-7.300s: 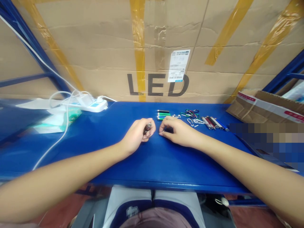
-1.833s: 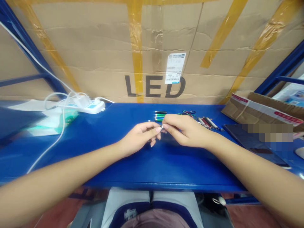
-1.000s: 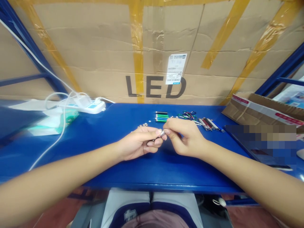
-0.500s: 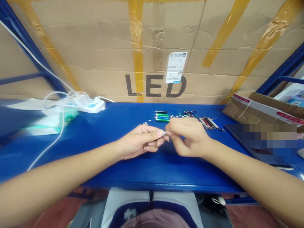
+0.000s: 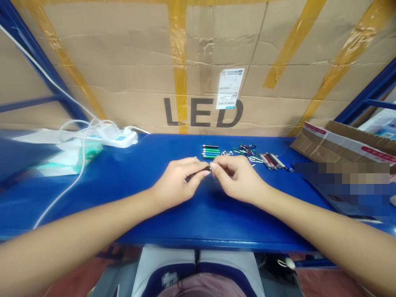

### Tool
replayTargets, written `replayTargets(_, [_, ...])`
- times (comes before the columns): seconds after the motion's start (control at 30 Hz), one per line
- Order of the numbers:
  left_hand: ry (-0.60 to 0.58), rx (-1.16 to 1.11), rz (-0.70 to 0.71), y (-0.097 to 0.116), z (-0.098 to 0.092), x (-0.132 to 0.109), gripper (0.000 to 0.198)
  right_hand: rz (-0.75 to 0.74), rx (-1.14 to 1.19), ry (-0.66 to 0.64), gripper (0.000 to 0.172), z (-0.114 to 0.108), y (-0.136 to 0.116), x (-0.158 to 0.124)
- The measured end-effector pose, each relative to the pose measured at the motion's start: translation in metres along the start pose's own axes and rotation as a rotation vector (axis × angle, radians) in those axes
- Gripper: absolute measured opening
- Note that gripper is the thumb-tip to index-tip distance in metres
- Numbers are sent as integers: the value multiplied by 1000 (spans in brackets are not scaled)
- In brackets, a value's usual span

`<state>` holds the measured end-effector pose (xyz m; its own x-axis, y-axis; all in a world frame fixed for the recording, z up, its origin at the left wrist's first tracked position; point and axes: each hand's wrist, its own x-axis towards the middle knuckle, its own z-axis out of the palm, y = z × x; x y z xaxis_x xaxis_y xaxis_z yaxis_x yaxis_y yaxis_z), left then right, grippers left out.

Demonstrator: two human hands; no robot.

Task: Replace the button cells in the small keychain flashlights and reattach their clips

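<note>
My left hand (image 5: 177,181) is closed round a small black tube (image 5: 203,169), much of it hidden by the fingers. At the tube's right end, my right hand (image 5: 243,177) pinches a small silver piece (image 5: 210,168) between thumb and fingertips. The two hands nearly meet above the blue table. Just beyond them lies a row of green, blue and black tubes (image 5: 211,151), with small silver parts (image 5: 227,153) beside it. Coloured carabiner clips (image 5: 244,148) are heaped to the right. Farther right, several slim finished-looking cylinders (image 5: 274,161) lie side by side.
A white power strip (image 5: 120,139) with cables and a green-white plastic packet (image 5: 69,159) are at the left on the blue table (image 5: 167,225). At the right stand an open cardboard box (image 5: 340,142) and a dark flat object, partly blurred out. A large carton (image 5: 130,74) backs the table.
The left hand has turned over, its back now upward, and a black tube shows in it. The right hand has shifted slightly left. A silver clip is now uncovered behind it.
</note>
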<state>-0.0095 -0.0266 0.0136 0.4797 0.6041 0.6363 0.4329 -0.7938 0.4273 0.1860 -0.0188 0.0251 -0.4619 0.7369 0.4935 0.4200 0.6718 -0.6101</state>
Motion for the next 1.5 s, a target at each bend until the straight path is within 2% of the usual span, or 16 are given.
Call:
replayTargets(0.17, [26, 127, 108, -3, 1, -1, 23, 289, 360, -98, 35, 5, 1, 3])
replayTargets(0.3, [4, 188, 202, -6, -1, -1, 23, 500, 672, -161, 36, 5, 0, 3])
replayTargets(0.4, [2, 187, 198, -7, -1, 0, 24, 565, 816, -163, 35, 4, -1, 4])
replayTargets(0.47, [20, 161, 151, -5, -1, 1, 24, 554, 821, -164, 34, 3, -3, 5])
replayTargets(0.57, [47, 53, 23, 2, 0, 3, 22, 362, 606, -136, 41, 0, -5, 6])
replayTargets(0.63, [37, -77, -94, 6, -1, 5, 22, 125, 323, -71, 43, -4, -5, 6])
replayTargets(0.73, [-42, -342, -277, 8, -1, 7, 30, -193, -33, -9, 39, -11, -1, 6])
replayTargets(0.8, [-101, -498, -363, 5, 0, 7, 37, -315, -113, -24, 36, -14, 3, 6])
replayTargets(0.87, [-127, -551, -389, 2, 1, 7, 37, -333, -102, -44, 37, -13, 6, 6])
replayTargets(0.97, [-103, -420, -320, 0, 1, 6, 29, -167, -9, -58, 43, -6, 7, 4])
replayTargets(1.1, [-64, -129, -139, 1, -1, 3, 24, 117, 178, -108, 48, 3, 1, 2])
replayTargets(1.3, [-46, 125, 63, -4, -2, -3, 25, 294, 430, -169, 52, 9, 1, 1])
replayTargets(1.4, [-33, 163, 77, -4, -2, -3, 26, 347, 526, -179, 51, 10, 3, 2])
replayTargets(1.5, [-28, 99, -11, 1, -1, 0, 26, 393, 558, -206, 46, 6, 6, 6])
